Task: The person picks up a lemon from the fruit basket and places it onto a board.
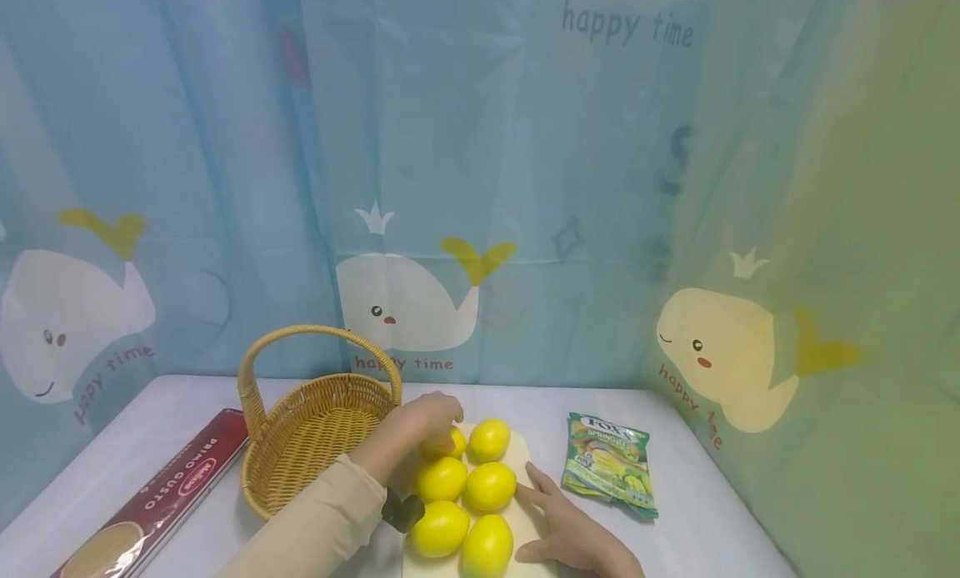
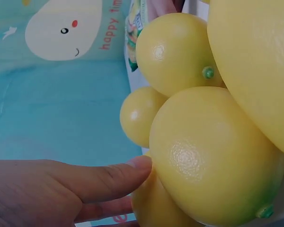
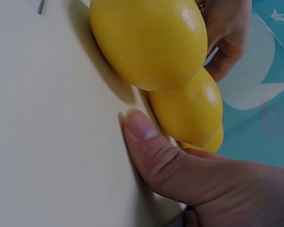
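Several yellow lemons (image 1: 491, 487) sit in two columns on a cream board (image 1: 528, 525). My left hand (image 1: 429, 420) reaches over the far end and grips the far-left lemon (image 1: 456, 442), which is partly hidden under it. In the left wrist view, the thumb (image 2: 116, 177) presses that lemon (image 2: 158, 203) while the fingers are mostly hidden. Beside the right column my right hand (image 1: 566, 524) rests with fingers spread, a fingertip close to the middle lemon; contact is hard to tell. Its thumb (image 3: 156, 151) lies along the board in the right wrist view.
A wicker basket (image 1: 322, 428) with a tall handle stands left of the board. A long red pasta box (image 1: 168, 495) lies further left. At the right is a green snack packet (image 1: 609, 464). A whale-print curtain (image 1: 465, 145) hangs behind the white table (image 1: 690, 511).
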Demonstrator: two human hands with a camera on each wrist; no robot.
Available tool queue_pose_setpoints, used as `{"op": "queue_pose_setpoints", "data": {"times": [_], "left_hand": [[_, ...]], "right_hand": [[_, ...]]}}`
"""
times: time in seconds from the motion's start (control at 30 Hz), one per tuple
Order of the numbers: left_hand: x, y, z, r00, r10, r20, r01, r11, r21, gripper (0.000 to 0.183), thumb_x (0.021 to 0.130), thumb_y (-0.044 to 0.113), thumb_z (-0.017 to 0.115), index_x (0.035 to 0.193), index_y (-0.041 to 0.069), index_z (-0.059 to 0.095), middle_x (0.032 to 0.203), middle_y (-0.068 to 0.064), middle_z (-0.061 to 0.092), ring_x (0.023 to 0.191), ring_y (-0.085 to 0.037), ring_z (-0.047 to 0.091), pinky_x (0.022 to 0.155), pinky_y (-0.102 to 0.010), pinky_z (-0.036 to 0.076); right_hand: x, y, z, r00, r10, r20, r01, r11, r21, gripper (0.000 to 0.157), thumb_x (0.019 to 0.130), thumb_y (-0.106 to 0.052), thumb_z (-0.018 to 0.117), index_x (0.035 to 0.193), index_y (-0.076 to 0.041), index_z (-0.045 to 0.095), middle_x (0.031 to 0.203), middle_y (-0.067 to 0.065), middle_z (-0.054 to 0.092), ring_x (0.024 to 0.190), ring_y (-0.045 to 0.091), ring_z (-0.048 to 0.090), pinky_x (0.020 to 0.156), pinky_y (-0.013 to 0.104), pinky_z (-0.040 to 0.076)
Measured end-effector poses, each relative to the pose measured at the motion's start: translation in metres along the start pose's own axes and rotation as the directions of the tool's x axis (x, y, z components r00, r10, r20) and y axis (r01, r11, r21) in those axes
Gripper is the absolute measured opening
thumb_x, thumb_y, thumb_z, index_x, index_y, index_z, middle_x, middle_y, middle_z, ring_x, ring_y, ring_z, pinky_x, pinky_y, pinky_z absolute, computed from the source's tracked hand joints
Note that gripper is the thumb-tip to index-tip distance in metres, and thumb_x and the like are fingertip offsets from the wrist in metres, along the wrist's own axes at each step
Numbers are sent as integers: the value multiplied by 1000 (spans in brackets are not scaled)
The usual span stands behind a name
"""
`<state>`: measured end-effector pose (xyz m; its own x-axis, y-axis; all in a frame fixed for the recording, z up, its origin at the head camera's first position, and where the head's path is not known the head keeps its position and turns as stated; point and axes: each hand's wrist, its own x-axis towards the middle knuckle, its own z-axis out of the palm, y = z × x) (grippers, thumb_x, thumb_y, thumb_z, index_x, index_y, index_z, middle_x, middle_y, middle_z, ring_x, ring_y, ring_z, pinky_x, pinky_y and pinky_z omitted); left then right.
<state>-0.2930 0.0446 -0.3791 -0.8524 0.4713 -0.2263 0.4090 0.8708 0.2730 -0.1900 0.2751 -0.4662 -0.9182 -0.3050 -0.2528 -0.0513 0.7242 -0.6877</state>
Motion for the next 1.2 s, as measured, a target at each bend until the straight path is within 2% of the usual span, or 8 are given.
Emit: {"op": "queue_pose_setpoints", "data": {"times": [0.23, 0.37, 0.43, 0.53, 0.7, 0.77, 1.0, 1.2], "left_hand": [[1, -3, 3, 999, 28, -21, -27, 1000, 9, 36, 84, 22, 70, 118, 11, 65, 114, -4, 66, 108, -21, 59, 100, -38, 47], [-5, -4, 4, 995, 75, -73, -72, 997, 42, 34, 87, 26, 66, 119, 13, 65, 119, -3, 64, 115, -21, 56, 104, -38, 45], [-9, -3, 4, 986, 120, -119, -111, 991, 74, 34, 88, 27, 64, 120, 15, 65, 121, -3, 63, 117, -21, 55, 103, -38, 45], [-18, -2, 3, 963, 189, -191, -168, 978, 123, 32, 89, 28, 63, 120, 17, 65, 122, -3, 61, 116, -20, 55, 101, -38, 47], [-39, -4, 6, 921, 272, -279, -238, 960, 148, 29, 89, 27, 62, 117, 20, 66, 119, 1, 60, 113, -17, 55, 98, -36, 49], [-53, -6, 8, 907, 293, -303, -256, 954, 155, 28, 90, 27, 61, 117, 20, 66, 118, 2, 60, 112, -16, 55, 97, -34, 49], [-101, -15, 14, 869, 324, -375, -272, 944, 186, 28, 91, 27, 61, 117, 22, 66, 118, 3, 60, 110, -14, 55, 94, -33, 50], [-131, -31, 20, 841, 315, -440, -259, 948, 184, 28, 91, 24, 61, 118, 19, 66, 120, 2, 61, 113, -15, 56, 97, -34, 50]], "right_hand": [[0, 0, 1, 1000, -10, 5, 10, 1000, -4, 90, 68, -48, 77, 143, -12, 43, 158, 22, 7, 140, 51, 13, 106, 72, 16], [2, -2, 3, 1000, -14, 11, 14, 1000, -18, 91, 67, -49, 77, 143, -12, 43, 158, 22, 8, 140, 50, 13, 107, 71, 16], [2, -1, 3, 1000, -22, 7, 22, 999, -26, 91, 67, -49, 77, 143, -12, 42, 157, 22, 8, 140, 50, 14, 107, 71, 17], [1, 0, 2, 999, -37, -5, 37, 998, -41, 92, 67, -49, 77, 143, -12, 42, 157, 23, 9, 139, 51, 15, 106, 71, 18], [1, 3, -1, 999, -32, -16, 31, 999, -30, 91, 67, -48, 77, 143, -13, 42, 157, 23, 8, 139, 51, 14, 106, 71, 17], [1, 2, 0, 1000, -28, -14, 27, 999, -17, 91, 67, -48, 78, 143, -13, 42, 157, 22, 8, 140, 51, 13, 107, 71, 15], [2, 3, 0, 999, -33, -6, 33, 999, -7, 91, 68, -47, 77, 144, -12, 41, 158, 20, 6, 141, 50, 9, 108, 71, 11], [-1, 5, -1, 999, -27, -16, 27, 1000, 5, 90, 70, -45, 77, 145, -12, 40, 158, 19, 4, 141, 49, 6, 108, 71, 9]]}}
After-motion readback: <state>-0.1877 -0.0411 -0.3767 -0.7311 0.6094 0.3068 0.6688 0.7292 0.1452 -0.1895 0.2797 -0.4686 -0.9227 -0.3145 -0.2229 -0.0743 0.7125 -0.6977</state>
